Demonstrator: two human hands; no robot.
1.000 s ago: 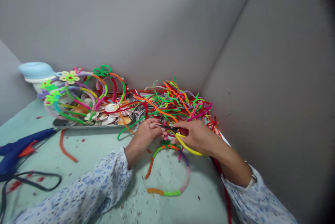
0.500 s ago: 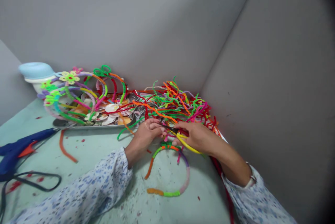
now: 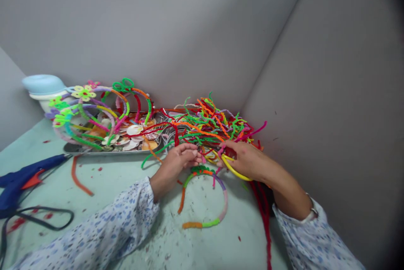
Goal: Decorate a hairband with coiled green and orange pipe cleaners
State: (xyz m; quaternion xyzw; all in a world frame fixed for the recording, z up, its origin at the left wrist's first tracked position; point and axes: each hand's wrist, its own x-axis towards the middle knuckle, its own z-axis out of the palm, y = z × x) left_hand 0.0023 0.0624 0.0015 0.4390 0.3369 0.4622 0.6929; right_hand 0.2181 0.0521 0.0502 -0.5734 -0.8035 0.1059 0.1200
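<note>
My left hand [image 3: 180,161] is closed in a pinch in front of the pipe cleaner pile, with a small pink bit [image 3: 203,159] at its fingertips. What it grips is mostly hidden. Yellow-handled pliers [image 3: 235,172] sit in my right hand [image 3: 244,158], their jaws largely out of sight. A pink pipe cleaner [image 3: 221,150] shows between the thumb and fingers of that same hand. Just below both hands lies a headband [image 3: 225,202] wrapped in orange, green, purple and pink, with a green piece [image 3: 202,169] at its top.
Loose pipe cleaners [image 3: 217,118] heap against the grey wall. Left of them, a metal tray [image 3: 104,153] holds shells [image 3: 135,130], with decorated headbands [image 3: 110,89] above. A blue glue gun [image 3: 34,169] with its cord lies at left, near a white container [image 3: 44,89]. Red strands [image 3: 267,228] hang at right.
My right hand has moved slightly right and turned the pliers away from my left fingertips. A pink pipe cleaner now shows in it. The headband has shifted slightly up and right.
</note>
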